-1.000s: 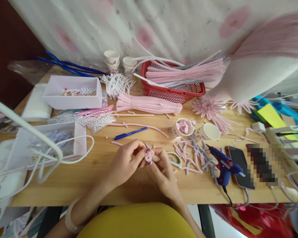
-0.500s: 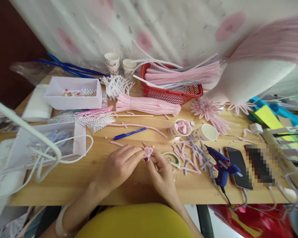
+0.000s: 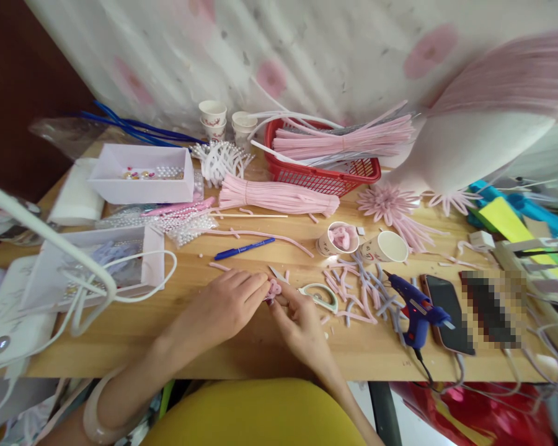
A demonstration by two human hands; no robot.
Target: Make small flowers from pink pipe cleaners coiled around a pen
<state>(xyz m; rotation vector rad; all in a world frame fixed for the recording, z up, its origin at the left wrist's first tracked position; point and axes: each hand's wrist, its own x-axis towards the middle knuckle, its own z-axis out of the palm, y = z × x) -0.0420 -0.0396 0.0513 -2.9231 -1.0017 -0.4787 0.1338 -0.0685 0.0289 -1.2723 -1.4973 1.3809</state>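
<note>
Between my fingertips is a small looped pink pipe cleaner piece (image 3: pixel 274 290), partly covered by both hands. My left hand (image 3: pixel 235 303) pinches it from the left, with a pale bangle (image 3: pixel 95 409) on the forearm. From the right, my right hand (image 3: pixel 301 322) has thumb and fingers closed on the same piece. White-handled scissors (image 3: pixel 328 298) lie on the table just beyond my right hand, the blade partly hidden behind the fingers. A blue pen (image 3: pixel 244 248) lies beyond my left hand.
A blue glue gun (image 3: pixel 417 310) lies beside a phone (image 3: pixel 447 314) at right, near cut pipe cleaner pieces (image 3: pixel 365 291). Paper cups (image 3: pixel 385 248), a pink pipe cleaner bundle (image 3: pixel 279 197) and a red basket (image 3: pixel 320 178) stand farther back. White boxes (image 3: pixel 142 189) are left.
Both hands have shifted slightly left and turned, with the pink piece now more covered by the fingers. More of the scissors shows beside my right hand. The view has moved slightly.
</note>
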